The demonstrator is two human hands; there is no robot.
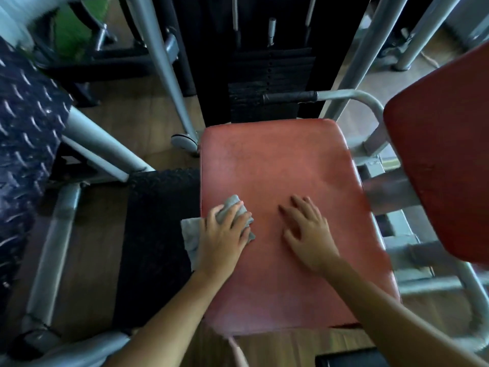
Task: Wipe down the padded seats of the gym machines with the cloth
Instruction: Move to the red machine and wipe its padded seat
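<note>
Red padded seat point(285, 165) fills the centre of the frame, from just below the black weight stack point(270, 83) at upper centre down towards the lower edge, and we judge the wiping of it to be under way rather than finished. Our left hand point(225, 234) presses the cloth point(189, 234) onto the seat's left edge, a little below the middle of the frame. Its fingers are curled over the bunched grey fabric and grip it, while a loose flap hangs off the pad's side over the dark rubber mat point(158, 234). Our right hand point(309, 234) rests on the seat just right of the cloth, apart from it, fingers spread and nearly straight, holding nothing (it looks like a brace, as far as we can judge).

How much of the pad is already wiped we cannot tell: no damp trail or clear streak shows. The upper half and the right side of the seat lie well apart from the cloth, so we take those to be left to cover. A second red pad point(444, 154) at the right edge of the frame is untouched by either hand, and would be left to do as well, if it counts as a seat.

The seat itself is a rounded rectangle of faded, salmon-red vinyl, mottled and paler towards the top edge. Its surface looks smooth and flat, with no tear that we can make out.
</note>
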